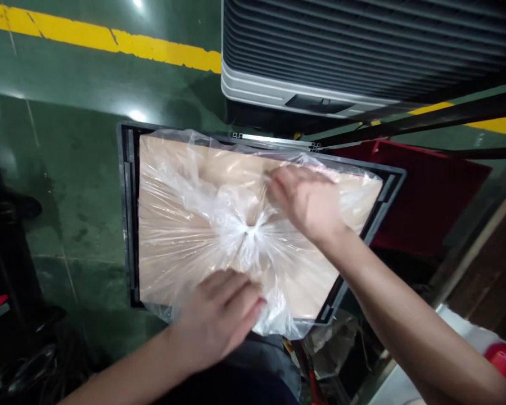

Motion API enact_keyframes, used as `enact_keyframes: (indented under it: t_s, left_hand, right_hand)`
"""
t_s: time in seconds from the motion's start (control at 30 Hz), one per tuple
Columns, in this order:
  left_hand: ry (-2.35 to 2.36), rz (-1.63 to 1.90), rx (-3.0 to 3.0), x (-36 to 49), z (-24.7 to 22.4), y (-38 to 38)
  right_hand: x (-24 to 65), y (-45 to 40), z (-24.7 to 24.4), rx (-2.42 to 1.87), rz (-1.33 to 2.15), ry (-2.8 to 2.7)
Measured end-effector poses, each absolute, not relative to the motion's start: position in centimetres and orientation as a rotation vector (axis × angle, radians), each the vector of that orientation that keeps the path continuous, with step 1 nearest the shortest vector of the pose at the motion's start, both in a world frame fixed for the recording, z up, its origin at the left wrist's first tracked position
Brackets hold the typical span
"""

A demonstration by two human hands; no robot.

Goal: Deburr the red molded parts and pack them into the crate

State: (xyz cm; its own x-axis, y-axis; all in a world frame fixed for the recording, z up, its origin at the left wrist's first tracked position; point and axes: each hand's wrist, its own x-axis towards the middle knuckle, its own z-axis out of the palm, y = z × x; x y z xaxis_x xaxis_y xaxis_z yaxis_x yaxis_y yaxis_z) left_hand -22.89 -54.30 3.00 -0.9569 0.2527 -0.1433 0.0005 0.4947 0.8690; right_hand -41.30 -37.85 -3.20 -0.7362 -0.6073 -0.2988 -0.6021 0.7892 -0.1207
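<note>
Both the left hand [217, 318] and right hand [303, 202] pinch a clear plastic bag [181, 225] (slippery, easily torn). Its gathered folds [248, 230] look the surest hold.

Left hand [217, 320], right hand [306, 205] — bare; dark clothing [244, 388] below.

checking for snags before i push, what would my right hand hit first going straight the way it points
Your right hand is on the clear plastic bag, so that comes first. Past it, probably the black crate's far rim, though depth is hard to judge.
</note>
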Motion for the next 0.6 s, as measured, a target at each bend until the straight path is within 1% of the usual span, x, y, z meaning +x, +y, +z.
enact_keyframes:
  t_s: [0.1, 0.17, 0.23, 0.27, 0.3, 0.37, 0.47, 0.6]
  left_hand:
    - [2.737, 1.38, 0.026, -28.2, 0.5, -55.3]
    - [2.849, 1.149, 0.135, -31.9, -1.7, -55.2]
    - [2.803, 0.868, 0.325, -34.9, -3.8, -54.7]
    - [2.76, 0.782, 0.399, -36.2, -4.6, -54.4]
    - [2.716, 0.74, 0.416, -37.2, -5.1, -54.2]
    - [2.669, 0.747, 0.31, -38.9, -5.1, -54.1]
    - [2.596, 0.901, 0.074, -40.9, -2.8, -54.8]
    - [2.437, 1.183, 0.204, -41.8, 1.0, -55.8]
  right_hand:
    - [-44.6, -38.0, -1.7, -0.768, -0.157, 2.91]
    - [-46.0, -38.1, -0.5, -0.669, -0.404, 2.999]
    - [-46.1, -38.0, 0.4, -0.605, -0.701, 2.951]
    - [-45.7, -38.0, 0.7, -0.565, -0.835, 2.914]
    - [-45.0, -37.9, 0.9, -0.51, -0.947, 2.9]
    - [-42.8, -37.7, 1.0, -0.385, -1.065, 2.901]
    - [-38.8, -37.6, 0.4, -0.34, -1.032, 2.818]
    - [-35.8, -38.1, -1.9, -0.393, -0.738, 2.618]
